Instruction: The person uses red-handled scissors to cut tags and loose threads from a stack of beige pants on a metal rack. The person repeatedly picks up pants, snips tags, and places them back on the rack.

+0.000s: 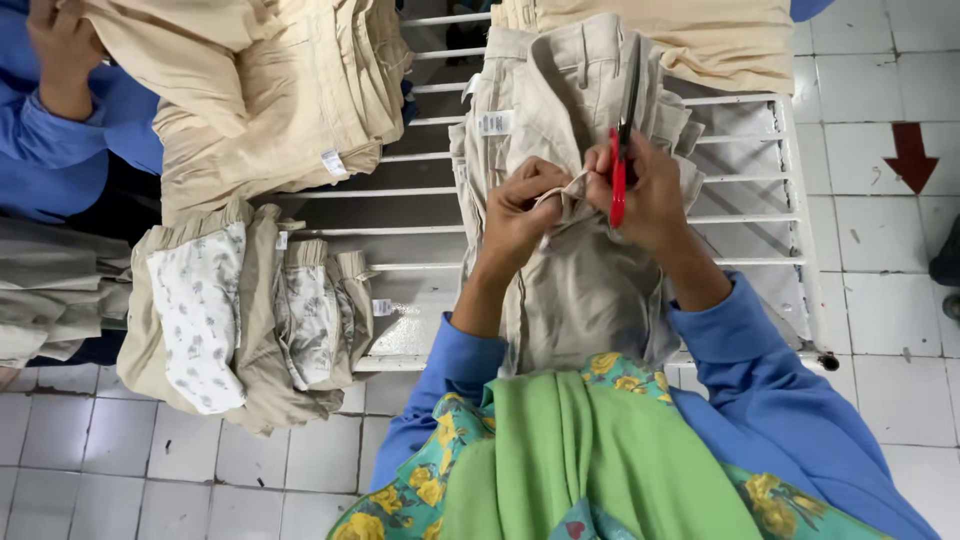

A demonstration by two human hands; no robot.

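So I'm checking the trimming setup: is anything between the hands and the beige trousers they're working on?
Nothing visible. The left hand pinches a fold of the beige trousers directly, and the right hand holds red-handled scissors right at that fold.

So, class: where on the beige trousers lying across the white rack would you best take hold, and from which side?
Take the beige trousers at the waistband end, coming from the far side of the rack: that edge is thick, folded and uncovered. The left hand and right hand, holding red-handled scissors, occupy the middle.

White garment tags (494, 123); red floor arrow (910, 157)
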